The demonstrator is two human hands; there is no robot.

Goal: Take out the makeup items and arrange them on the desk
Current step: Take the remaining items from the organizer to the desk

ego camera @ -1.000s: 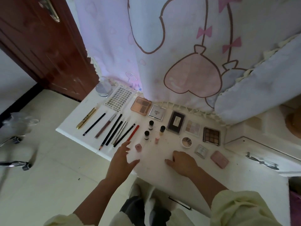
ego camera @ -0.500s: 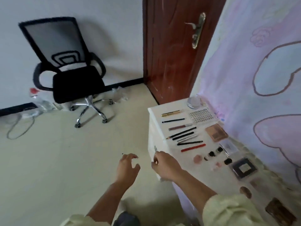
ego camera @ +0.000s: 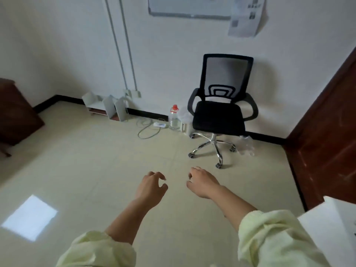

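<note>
While a second ago both hands lay at the desk's front edge beside the rows of makeup, the head now faces away from it, and only the desk's (ego camera: 325, 230) near corner shows at the lower right. The makeup is out of view; a dark speck at the desk's far right edge is too small to name. The left hand (ego camera: 152, 186) and right hand (ego camera: 202, 183) hang side by side over the floor (ego camera: 96, 170), well apart from the desk, fingers loosely curled and holding nothing that I can see. Judging by the full rows laid out a moment before, the arranging looks done or nearly so, and the turn reads as either leaving the desk or looking for more items.

No makeup bag or box shows. A bottle (ego camera: 174, 118) with a red cap stands on the floor left of the chair (ego camera: 217, 116), holding clear liquid. A grey rack (ego camera: 107, 108) sits further left; what its slots hold I cannot tell.
</note>
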